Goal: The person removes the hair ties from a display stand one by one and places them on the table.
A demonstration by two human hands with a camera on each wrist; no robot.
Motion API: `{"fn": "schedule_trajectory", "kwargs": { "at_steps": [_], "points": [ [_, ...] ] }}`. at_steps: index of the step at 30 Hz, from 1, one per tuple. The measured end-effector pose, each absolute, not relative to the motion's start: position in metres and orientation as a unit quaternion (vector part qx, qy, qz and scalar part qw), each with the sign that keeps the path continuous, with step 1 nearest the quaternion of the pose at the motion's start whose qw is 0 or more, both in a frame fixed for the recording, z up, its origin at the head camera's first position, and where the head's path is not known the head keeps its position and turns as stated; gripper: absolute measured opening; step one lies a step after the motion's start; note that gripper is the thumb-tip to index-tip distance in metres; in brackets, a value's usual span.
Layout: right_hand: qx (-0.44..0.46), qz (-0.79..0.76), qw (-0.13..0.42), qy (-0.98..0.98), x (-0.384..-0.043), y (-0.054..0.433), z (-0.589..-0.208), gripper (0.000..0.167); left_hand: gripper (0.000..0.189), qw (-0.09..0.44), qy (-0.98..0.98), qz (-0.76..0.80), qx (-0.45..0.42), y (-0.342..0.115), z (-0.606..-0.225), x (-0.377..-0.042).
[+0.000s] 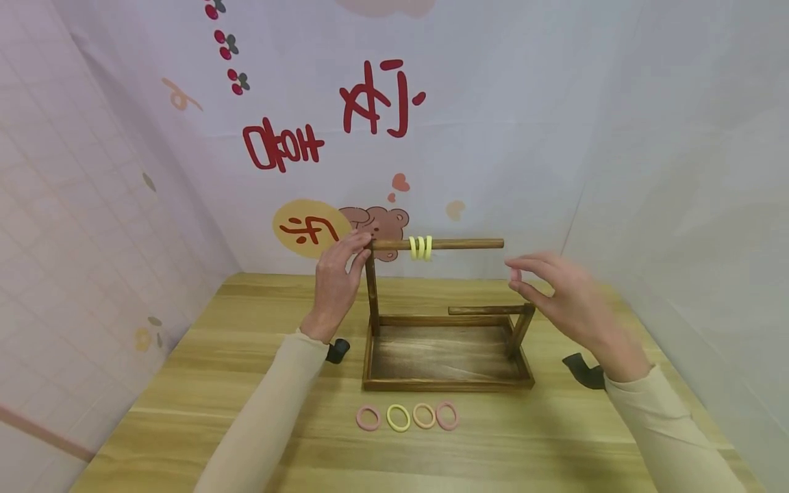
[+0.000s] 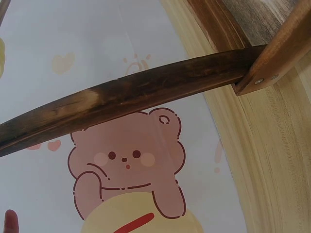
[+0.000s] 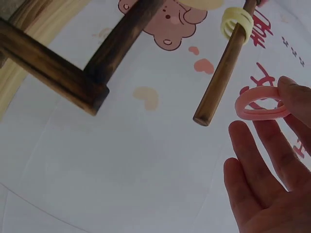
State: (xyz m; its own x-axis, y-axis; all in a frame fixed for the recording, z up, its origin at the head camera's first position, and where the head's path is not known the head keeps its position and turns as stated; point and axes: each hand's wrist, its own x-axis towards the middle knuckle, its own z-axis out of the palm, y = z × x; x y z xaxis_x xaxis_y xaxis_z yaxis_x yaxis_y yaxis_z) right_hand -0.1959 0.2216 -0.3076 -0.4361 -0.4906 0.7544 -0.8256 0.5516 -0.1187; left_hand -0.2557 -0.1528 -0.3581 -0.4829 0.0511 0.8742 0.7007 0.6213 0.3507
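A wooden rack stands on the table, with a long upper rod and a shorter lower rod. Several yellow hair ties hang around the upper rod, near its middle. At the left post's top, my left hand holds the rack between thumb and fingers. My right hand pinches a pink hair tie, apart from the upper rod's free right end; the right wrist view shows the loop spread open, its other fingers extended.
In front of the rack lie a pink hair tie, a yellow one, a peach one and another pink one. Black objects show beside both wrists. A printed cloth hangs behind the table.
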Motion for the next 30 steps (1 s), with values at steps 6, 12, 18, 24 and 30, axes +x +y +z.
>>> {"fn": "schedule_trajectory", "kwargs": {
  "at_steps": [6, 12, 18, 24, 30],
  "points": [
    [0.416, 0.244, 0.33, -0.811, -0.187, 0.218, -0.315, 0.057, 0.027, 0.448, -0.781, -0.363, -0.238, -0.153, -0.359, -0.256],
    [0.422, 0.236, 0.321, -0.814, -0.179, 0.219, -0.326, 0.046, 0.027, 0.446, -0.783, -0.363, -0.236, -0.153, -0.359, -0.257],
    [0.428, 0.235, 0.302, -0.819, -0.173, 0.22, -0.341, 0.031, 0.027, 0.45, -0.78, -0.364, -0.237, -0.153, -0.36, -0.258],
    [0.43, 0.229, 0.286, -0.825, -0.165, 0.218, -0.356, 0.046, 0.027, 0.449, -0.778, -0.366, -0.241, -0.154, -0.36, -0.258],
    [0.447, 0.238, 0.256, -0.823, -0.16, 0.214, -0.369, 0.036, 0.027, 0.453, -0.778, -0.364, -0.239, -0.153, -0.358, -0.257]
  ]
}}
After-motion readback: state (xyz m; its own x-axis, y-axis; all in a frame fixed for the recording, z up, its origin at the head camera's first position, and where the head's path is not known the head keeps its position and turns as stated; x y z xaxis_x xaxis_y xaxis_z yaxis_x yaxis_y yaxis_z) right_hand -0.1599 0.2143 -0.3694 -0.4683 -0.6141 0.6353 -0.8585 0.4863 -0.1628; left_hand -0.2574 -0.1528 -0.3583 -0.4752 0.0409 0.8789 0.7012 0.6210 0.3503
